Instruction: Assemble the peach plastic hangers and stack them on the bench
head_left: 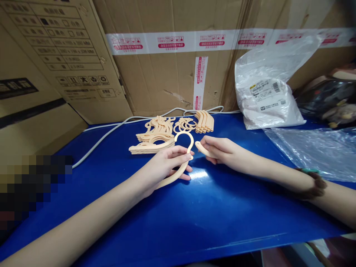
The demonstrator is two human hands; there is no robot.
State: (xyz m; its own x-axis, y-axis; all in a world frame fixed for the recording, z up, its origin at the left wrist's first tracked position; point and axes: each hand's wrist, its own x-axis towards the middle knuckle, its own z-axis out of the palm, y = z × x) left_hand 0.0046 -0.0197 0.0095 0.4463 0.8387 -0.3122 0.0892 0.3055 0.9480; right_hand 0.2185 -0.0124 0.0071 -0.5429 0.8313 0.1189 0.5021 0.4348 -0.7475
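Observation:
My left hand [178,161] grips a cream plastic hanger hook [190,138] with one curved hanger arm [175,178] joined at its base. The hook's open curve points up and to the left. A separate curved hanger arm [202,149] is pinched in my right hand [219,148], its holed end facing the hook with a small gap between. Behind my left hand lie stacked hanger pieces [151,147], a heap of similar parts [160,125] and loose hooks [185,125]. Farther right is a neat stack of hanger arms [204,121].
Everything rests on a blue table [222,215]. Cardboard boxes [167,74] wall off the back and left. A white cable [108,131] runs along the rear. At right sit a white plastic bag [267,92] and a clear plastic sheet [319,152].

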